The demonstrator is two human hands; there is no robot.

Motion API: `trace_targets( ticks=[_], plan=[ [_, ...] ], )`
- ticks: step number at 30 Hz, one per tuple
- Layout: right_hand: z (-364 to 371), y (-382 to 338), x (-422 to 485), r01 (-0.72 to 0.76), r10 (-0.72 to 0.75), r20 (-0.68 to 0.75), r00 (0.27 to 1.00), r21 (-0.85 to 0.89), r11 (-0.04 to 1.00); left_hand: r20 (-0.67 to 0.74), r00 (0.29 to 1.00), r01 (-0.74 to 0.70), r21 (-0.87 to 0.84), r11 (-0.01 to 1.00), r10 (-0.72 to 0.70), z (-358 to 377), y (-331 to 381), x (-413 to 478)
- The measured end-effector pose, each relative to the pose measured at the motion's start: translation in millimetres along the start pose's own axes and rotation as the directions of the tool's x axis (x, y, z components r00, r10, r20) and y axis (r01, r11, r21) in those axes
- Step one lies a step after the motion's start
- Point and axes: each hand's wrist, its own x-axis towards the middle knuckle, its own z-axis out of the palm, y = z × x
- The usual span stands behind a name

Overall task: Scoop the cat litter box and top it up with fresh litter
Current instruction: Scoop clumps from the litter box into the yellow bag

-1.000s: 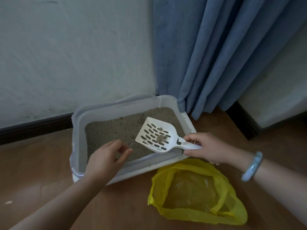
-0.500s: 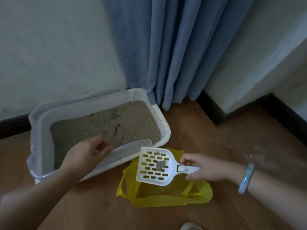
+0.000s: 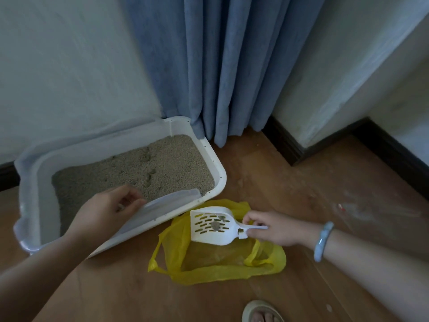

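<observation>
At the very bottom edge a foot in a pale sandal (image 3: 262,313) stands on the wooden floor (image 3: 116,291). Just beyond it a yellow plastic bag (image 3: 216,270) lies open on the boards, its handles slack at either side. Over the far part of the bag's mouth the right hand (image 3: 276,228), a pale blue bracelet (image 3: 323,241) on its wrist, pinches the thin handle of a white slotted litter scoop (image 3: 209,235) between thumb and fingers. The scoop's blade points left toward the box, and a small grey clump (image 3: 216,225) lies on its slots with a few smaller bits beside it. To the left the left hand (image 3: 104,214) sits at the near rim of the white litter box (image 3: 219,168). Its fingers are curled and the thumb lies against the translucent lip, but I cannot tell whether it really clamps that lip or only rests there. The box sits on the floor with its near right corner just beside the bag. It holds beige litter (image 3: 139,173) with a few dents in the surface. Behind the box's far right corner a blue curtain (image 3: 232,66) hangs in folds down to the floor, between a pale wall (image 3: 69,66) on the left and a dark baseboard (image 3: 287,145) on the right.
</observation>
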Motion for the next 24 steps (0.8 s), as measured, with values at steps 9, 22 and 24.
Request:
trace_targets(
  ticks=[9, 22, 24],
  plan=[
    [-0.3, 10.9, -4.6, 0.067, -0.086, -0.171, 0.981, -0.115, 0.991, 0.003, 1.000, -0.001, -0.005, 1.000, 0.001, -1.3, 2.2, 1.9],
    [-43.1, -36.8, -1.3, 0.259, -0.163, -0.307, 0.938, 0.304, 0.917, -0.010, 1.000, -0.015, 0.016, 1.000, 0.015, 1.0, -7.1, 7.1],
    [-47.9, -46.9, 10.0, 0.287, -0.180, -0.319, 0.931, 0.329, 0.900, -0.018, 1.000, -0.014, 0.028, 1.000, 0.015, 1.7, -10.0, 7.5]
  ],
)
